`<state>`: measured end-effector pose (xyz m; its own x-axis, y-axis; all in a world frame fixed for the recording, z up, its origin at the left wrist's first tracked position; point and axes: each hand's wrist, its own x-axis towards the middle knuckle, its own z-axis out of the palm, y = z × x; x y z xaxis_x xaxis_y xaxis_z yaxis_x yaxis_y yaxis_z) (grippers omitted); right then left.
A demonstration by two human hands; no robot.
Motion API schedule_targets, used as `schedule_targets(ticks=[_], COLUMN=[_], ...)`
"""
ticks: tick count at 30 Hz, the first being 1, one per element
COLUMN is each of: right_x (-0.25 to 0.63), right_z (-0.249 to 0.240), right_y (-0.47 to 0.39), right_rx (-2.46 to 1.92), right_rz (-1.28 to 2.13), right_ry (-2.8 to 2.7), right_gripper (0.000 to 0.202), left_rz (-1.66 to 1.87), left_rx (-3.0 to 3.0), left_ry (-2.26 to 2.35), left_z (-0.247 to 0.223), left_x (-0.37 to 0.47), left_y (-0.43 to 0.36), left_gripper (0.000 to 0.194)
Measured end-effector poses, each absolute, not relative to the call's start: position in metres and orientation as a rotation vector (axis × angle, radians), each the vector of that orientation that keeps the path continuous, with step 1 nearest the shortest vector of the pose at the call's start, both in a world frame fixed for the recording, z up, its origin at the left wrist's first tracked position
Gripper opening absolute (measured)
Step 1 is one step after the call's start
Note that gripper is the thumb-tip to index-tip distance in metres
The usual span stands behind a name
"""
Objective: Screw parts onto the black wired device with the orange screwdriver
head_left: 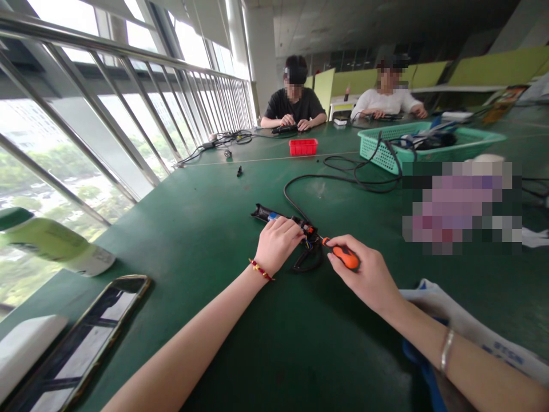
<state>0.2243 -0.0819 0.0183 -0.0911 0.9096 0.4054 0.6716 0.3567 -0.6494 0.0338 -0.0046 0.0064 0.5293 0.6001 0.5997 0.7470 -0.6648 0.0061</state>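
My left hand [281,240] is closed over a black corded device [261,212] lying on the green table, its fingers pressed onto the device's middle. Blue, red and orange inner parts and thin wires show at the device's opened right end. In my right hand [364,269] is a screwdriver [345,257] with an orange and black handle, held between thumb and fingers. Its shaft points left, and the tip meets or nearly meets the device's wired end; the exact contact is too small to make out. A black cable [286,186] runs from the device toward the back.
A red basket [303,147] and a green basket [381,150] holding tools and cables stand farther back. A phone [98,337] and a green bottle [55,243] lie at left, a printed bag [463,326] under my right forearm. Two people sit across the table [206,240].
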Motion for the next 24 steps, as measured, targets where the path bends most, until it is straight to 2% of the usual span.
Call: schedule_targets(ticks=[10,18,24], right_x=[0.229,0.233,0.236], right_z=[0.018,0.019,0.015], right_y=[-0.08,-0.083,-0.087], right_rx=[-1.386,-1.216,-1.081], right_rz=[0.426,0.425,0.457], right_ry=[-1.789,-1.653,-1.607], right_gripper=[0.018,0.024,0.017], left_rz=[-0.708,-0.627,-0.551], left_rx=[-2.527,-2.56,-2.506], left_ry=[-1.015,-1.234,-1.35], left_z=[0.011,0.008,0.004], left_x=[0.027,-0.013,-0.014], left_y=[-0.01,0.017,0.018], left_gripper=[0.025,0.055,0.054])
